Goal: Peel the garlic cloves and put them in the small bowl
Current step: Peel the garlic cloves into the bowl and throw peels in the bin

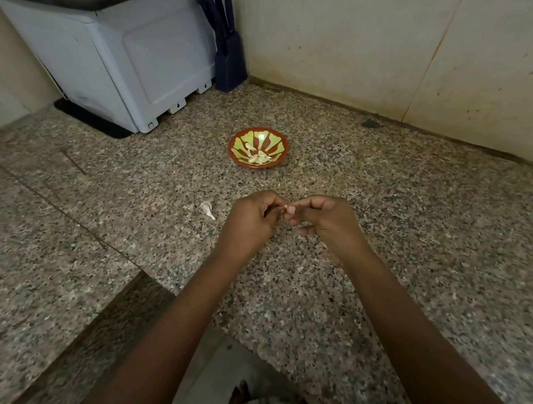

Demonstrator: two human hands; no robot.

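On the person's side of the small bowl (231, 150), both hands meet just above the bench (421, 220). The left hand (251, 225) curls its fingers round a garlic clove (285, 214), mostly hidden, probably steadying it. The right hand (325, 222) pinches its end, likely to pull the skin away. Peeled cloves (259, 159) lie in the bowl. A spare clove (208, 209) waits on the bench, nearer than the bowl and to its left.

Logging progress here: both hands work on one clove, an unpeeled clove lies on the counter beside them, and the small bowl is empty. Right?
Not quite. In the head view the small bowl holds several peeled cloves. The rest stands: left hand and right hand pinch one clove, and an unpeeled clove lies on the counter beside them.
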